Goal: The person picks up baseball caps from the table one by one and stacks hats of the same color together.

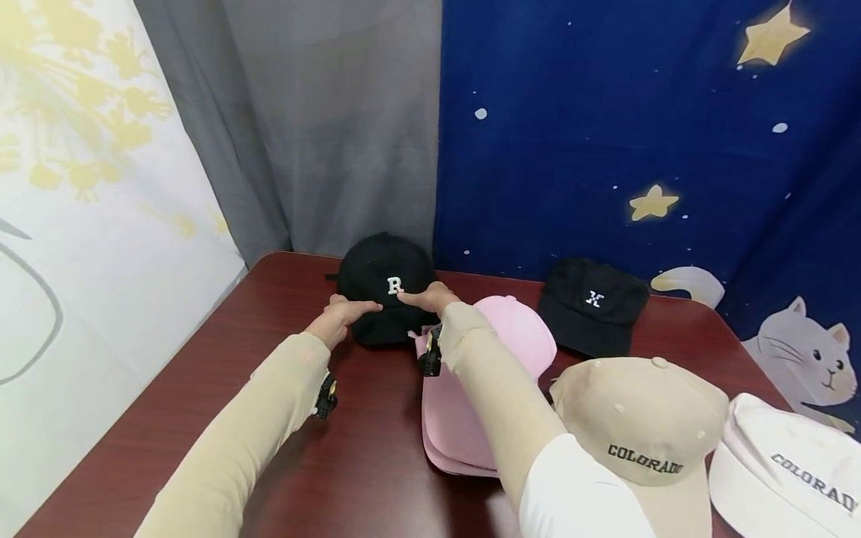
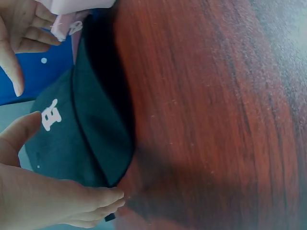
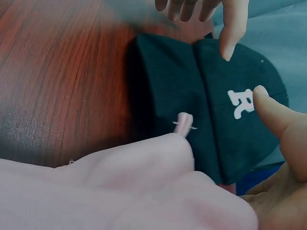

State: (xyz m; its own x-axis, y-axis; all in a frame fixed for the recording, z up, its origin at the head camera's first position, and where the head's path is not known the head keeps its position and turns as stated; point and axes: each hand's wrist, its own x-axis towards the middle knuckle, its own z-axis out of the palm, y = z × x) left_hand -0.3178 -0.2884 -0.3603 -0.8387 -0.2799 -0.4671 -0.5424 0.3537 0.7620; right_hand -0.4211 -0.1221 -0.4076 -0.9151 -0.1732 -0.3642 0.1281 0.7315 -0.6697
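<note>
A black baseball cap with a white letter R (image 1: 377, 261) sits at the far left of the table, its brim toward the person. My left hand (image 1: 336, 317) is at the cap's left side, thumb spread from straight fingers; in the left wrist view the fingertips (image 2: 112, 195) lie beside the brim's edge. On the other side, my right hand (image 1: 436, 297) has its thumb pointing at the letter and its fingers partly hidden. From the right wrist view, that thumb (image 3: 276, 112) is extended over the crown. Neither hand curls round the cap.
Pink caps (image 1: 518, 329) lie under the right forearm, a strap end overlapping the black brim in the right wrist view. Further right are another black cap (image 1: 592, 310), a beige cap (image 1: 639, 411) and a white cap (image 1: 787, 463). Curtains (image 1: 350, 134) hang behind the dark red table (image 1: 363, 463).
</note>
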